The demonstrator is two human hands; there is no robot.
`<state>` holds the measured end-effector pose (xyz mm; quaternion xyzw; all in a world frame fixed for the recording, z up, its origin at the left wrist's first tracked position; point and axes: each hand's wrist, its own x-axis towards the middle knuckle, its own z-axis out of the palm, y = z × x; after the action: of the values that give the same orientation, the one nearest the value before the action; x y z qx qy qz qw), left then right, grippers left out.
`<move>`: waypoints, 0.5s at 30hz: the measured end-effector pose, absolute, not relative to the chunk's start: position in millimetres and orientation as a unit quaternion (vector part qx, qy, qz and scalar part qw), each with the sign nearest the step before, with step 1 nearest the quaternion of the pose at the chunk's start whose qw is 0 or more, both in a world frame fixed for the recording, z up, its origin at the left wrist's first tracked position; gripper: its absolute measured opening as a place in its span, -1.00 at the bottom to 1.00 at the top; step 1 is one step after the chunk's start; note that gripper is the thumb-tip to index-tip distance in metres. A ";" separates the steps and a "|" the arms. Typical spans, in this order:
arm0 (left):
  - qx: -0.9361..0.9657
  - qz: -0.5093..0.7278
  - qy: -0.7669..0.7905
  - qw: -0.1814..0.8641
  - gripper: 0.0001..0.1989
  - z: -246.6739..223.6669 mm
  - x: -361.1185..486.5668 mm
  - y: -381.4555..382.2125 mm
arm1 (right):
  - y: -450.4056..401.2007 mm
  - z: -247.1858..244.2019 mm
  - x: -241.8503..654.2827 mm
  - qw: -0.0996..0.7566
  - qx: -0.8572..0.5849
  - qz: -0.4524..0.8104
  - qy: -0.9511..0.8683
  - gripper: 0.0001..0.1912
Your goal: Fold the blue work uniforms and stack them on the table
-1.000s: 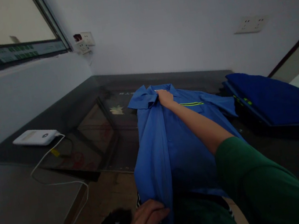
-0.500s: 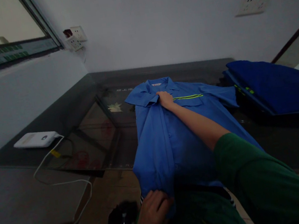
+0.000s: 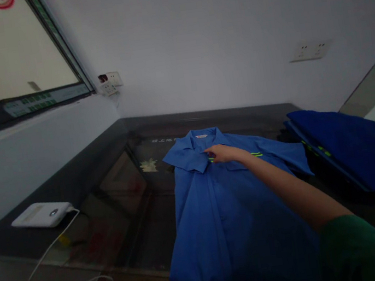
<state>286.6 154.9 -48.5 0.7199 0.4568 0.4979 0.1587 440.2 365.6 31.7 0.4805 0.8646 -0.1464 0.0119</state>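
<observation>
A blue short-sleeved shirt [image 3: 196,204] lies front up on the dark glass-topped table, its collar toward the wall and its lower part running out of the bottom of the view. The sleeve on the left is folded inward over the chest, while the other sleeve stretches out to the right. My right hand [image 3: 223,152] is over the upper chest, fingertips at the folded sleeve's edge. Its index finger reaches left, slightly apart from the fingers below, and no cloth shows gripped between them. My left hand is out of view.
Folded darker blue clothing [image 3: 356,149] is stacked on the right of the table [image 3: 108,170]. At the left edge lies a white device [image 3: 42,215] with a cable hanging down. Walls with sockets stand behind, a window at upper left.
The view has tilted up, so things sit lower in the picture. My left hand has dropped out of view. My right hand has loosened from the folded sleeve's edge, and that sleeve lies flatter.
</observation>
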 end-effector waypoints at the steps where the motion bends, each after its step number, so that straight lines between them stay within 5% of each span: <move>1: 0.717 0.503 0.456 0.157 -0.77 -42.8 283.2 165.7 | 365.1 39.4 437.0 -0.006 0.490 -0.126 0.862 -0.46; 5: 0.655 0.568 0.454 0.206 -0.76 -12.0 244.9 212.8 | 348.0 46.7 393.6 -0.087 0.488 -0.077 0.865 -0.64; 9: 0.537 0.638 0.443 0.330 -0.75 24.8 193.2 292.6 | 330.8 20.2 343.5 -0.069 0.497 -0.022 0.865 -0.57; 15: 0.625 0.466 0.578 0.241 -0.68 12.8 159.6 430.6 | 345.8 -11.3 331.7 -0.070 0.511 0.007 0.856 -0.68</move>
<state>159.6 430.6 12.8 0.6248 0.5783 0.4658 0.2413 331.7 345.8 -11.3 0.5114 0.8564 0.0073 -0.0698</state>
